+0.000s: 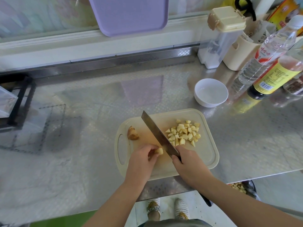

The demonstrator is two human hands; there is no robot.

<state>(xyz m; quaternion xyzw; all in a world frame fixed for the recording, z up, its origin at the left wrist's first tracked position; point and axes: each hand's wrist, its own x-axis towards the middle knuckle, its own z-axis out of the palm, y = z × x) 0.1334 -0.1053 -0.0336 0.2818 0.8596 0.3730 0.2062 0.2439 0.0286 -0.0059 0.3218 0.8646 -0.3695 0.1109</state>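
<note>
Dicing a pale-fleshed fruit or root on a cream cutting board, lower centre of the frame. The left hand pinches a small chunk between curled fingertips and thumb, pressing it to the board near the lower edge so it cannot slide. The fingers are tucked back, probably to keep them out of the blade's way. The right hand is closed round the handle of a broad knife. Its blade runs diagonally toward the upper left, with the heel just beside the chunk, where a short downward cut would split it. The finished cubes lie heaped to the right of the blade, apparently pushed aside to leave cutting room. A brownish trimmed end sits apart at the board's left, beside the handle slot, likely set aside as waste. A white bowl stands just above the board's upper right corner, within easy reach and possibly meant for the cubes. Bottles line the right edge of the steel counter.
</note>
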